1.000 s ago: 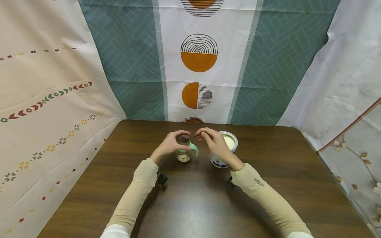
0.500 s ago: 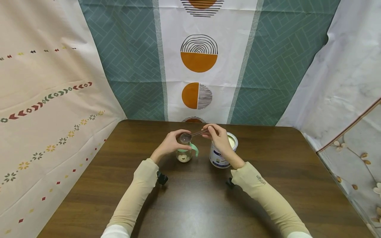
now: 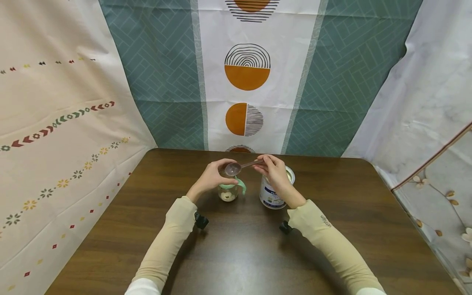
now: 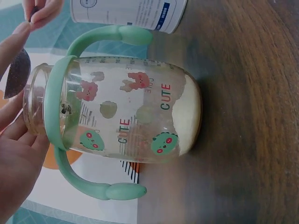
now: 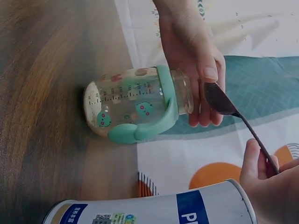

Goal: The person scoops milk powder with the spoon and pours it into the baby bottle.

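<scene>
Here, a clear baby bottle (image 3: 228, 191) with green handles is steadied upright on the dark wooden table (image 3: 243, 254) by the left hand (image 3: 212, 178), whose fingers are curled round the open neck. Pale powder is seen lying in the bottom of the bottle — clearest in the left wrist view (image 4: 187, 116). A small brown scoop (image 3: 241, 166) is pinched by its handle between the thumb and fingertips of the right hand (image 3: 276, 174), and its bowl is held just above the bottle's mouth, close beside the left fingers. In the right wrist view the bowl (image 5: 217, 99) is shown near the rim, though whether it touches cannot be told. Just to the right of the bottle — near, not touching — an open white powder tin (image 3: 272, 193) with blue print is stood on the table, partly covered by the right hand.
</scene>
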Motion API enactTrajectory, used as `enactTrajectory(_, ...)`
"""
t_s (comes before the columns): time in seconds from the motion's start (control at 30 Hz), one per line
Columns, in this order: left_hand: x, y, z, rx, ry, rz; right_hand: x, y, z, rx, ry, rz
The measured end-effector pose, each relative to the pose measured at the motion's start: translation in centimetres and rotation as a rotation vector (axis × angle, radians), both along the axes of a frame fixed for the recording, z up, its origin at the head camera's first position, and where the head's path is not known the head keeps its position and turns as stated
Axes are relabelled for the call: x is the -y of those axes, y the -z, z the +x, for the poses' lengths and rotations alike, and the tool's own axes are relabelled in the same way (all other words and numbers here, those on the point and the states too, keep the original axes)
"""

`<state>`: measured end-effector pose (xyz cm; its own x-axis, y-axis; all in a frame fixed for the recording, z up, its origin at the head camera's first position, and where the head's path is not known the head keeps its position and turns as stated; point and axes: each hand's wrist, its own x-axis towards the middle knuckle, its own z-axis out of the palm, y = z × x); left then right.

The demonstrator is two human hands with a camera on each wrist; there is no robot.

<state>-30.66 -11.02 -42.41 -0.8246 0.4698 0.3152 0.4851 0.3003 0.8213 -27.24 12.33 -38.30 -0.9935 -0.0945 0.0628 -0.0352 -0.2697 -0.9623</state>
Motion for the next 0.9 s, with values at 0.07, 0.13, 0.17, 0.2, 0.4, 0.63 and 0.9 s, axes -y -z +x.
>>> enactTrajectory(0.07, -0.1, -0.1, 0.0, 0.004, 0.001, 0.009, -0.1, -0.1, 0.0, 0.022, 0.006, -0.006)
enactTrajectory(0.13, -0.2, -0.2, 0.0, 0.008, 0.002, 0.023, -0.3, -0.2, 0.0, 0.045, 0.013, -0.014)
enactTrajectory(0.17, -0.2, -0.2, -0.1, 0.010, 0.007, 0.036, -0.5, -0.3, 0.0, 0.058, 0.017, -0.021)
enactTrajectory(0.2, -0.3, -0.3, -0.1, 0.011, 0.012, 0.048, -0.6, -0.3, -0.1, 0.071, 0.023, -0.033)
enactTrajectory(0.4, -0.6, -0.1, -0.2, -0.039, 0.014, 0.080, -1.3, -0.5, -0.2, 0.122, 0.053, -0.097)
enactTrajectory(0.63, -1.0, -0.6, 0.0, 0.000, 0.008, 0.060, -2.0, -0.8, -0.3, 0.123, 0.063, -0.116)
enactTrajectory(0.9, -1.6, -1.2, 0.1, -0.033, 0.005, 0.014, -3.2, -1.2, -0.7, 0.142, 0.086, -0.169)
